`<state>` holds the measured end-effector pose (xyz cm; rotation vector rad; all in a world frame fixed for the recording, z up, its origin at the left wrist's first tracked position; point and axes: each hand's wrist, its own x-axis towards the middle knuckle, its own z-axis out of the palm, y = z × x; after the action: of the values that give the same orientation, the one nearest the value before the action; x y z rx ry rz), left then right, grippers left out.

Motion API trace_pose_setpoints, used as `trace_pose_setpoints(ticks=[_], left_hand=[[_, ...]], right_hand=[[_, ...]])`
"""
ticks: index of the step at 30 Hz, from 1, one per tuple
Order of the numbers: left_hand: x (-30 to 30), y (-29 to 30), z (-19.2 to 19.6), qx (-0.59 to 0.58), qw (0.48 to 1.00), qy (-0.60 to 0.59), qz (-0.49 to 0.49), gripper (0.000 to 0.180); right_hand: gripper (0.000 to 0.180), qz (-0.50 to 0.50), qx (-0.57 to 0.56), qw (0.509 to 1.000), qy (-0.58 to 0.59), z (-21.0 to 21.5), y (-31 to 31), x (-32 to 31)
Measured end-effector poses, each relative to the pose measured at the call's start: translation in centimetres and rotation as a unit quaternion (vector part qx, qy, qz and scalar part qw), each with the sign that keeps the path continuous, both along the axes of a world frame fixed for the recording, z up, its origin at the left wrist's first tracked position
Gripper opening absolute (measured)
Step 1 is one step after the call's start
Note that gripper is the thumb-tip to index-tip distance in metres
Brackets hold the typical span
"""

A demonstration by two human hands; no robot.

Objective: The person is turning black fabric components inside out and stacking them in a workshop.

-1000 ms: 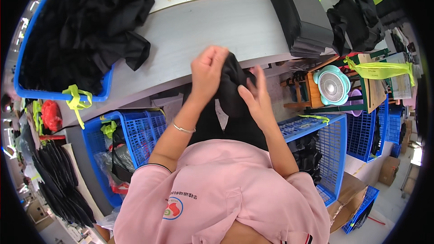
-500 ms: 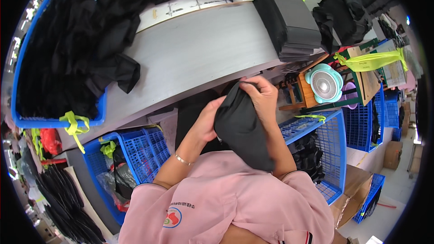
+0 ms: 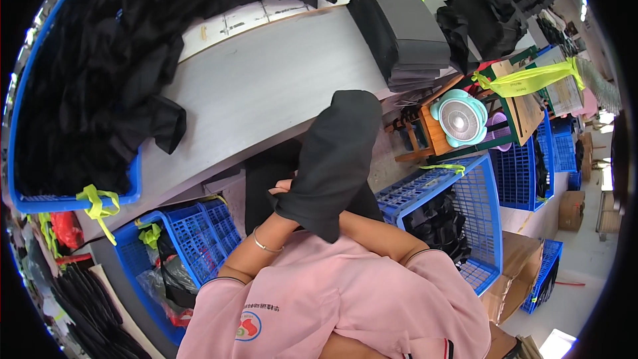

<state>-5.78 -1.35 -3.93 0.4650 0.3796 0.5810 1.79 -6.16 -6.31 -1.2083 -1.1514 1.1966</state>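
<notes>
A tube-like piece of black fabric [image 3: 339, 153] stands up in front of my chest, its rounded upper end reaching over the table's near edge. My left hand [image 3: 282, 187] is at the fabric's lower left side, closed on its edge; only a few fingers show. A metal bangle [image 3: 264, 240] circles my left wrist. My right forearm [image 3: 379, 235] runs up behind the fabric's lower end. The fabric hides my right hand entirely, so its fingers cannot be made out.
On the grey table [image 3: 266, 80] stand a blue crate heaped with black fabric pieces [image 3: 93, 93] and a stack of flat black pieces [image 3: 405, 26]. Blue crates [image 3: 212, 226] flank me on both sides. A turquoise fan [image 3: 459, 118] sits on a wooden stool [image 3: 435, 134] at the right.
The fabric has gone from hanging below my pinching fingers to standing upright and covering my right hand. My left hand has shifted down and left along it.
</notes>
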Motion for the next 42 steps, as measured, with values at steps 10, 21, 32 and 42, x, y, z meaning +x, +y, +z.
trace_pose_setpoints(ticks=[10,21,32,42], left_hand=[[-4.1,2.1,-0.3,0.258,0.915,0.191,0.243,0.041],[-5.7,1.6,0.8,0.425,0.857,0.242,0.164,0.043],[-6.4,1.7,-3.2,0.401,0.884,0.206,0.122,0.045],[-6.1,4.4,0.4,0.703,0.537,0.438,0.159,0.046]], right_hand=[[0.025,0.07,-0.29,0.95,0.094,3.7,0.0,6.2],[0.022,-0.057,-0.018,0.981,-0.182,9.4,3.8,9.6],[0.025,-0.1,-0.024,0.927,0.36,9.2,6.3,11.4],[0.046,-0.074,0.007,0.984,0.16,11.5,5.0,12.2]])
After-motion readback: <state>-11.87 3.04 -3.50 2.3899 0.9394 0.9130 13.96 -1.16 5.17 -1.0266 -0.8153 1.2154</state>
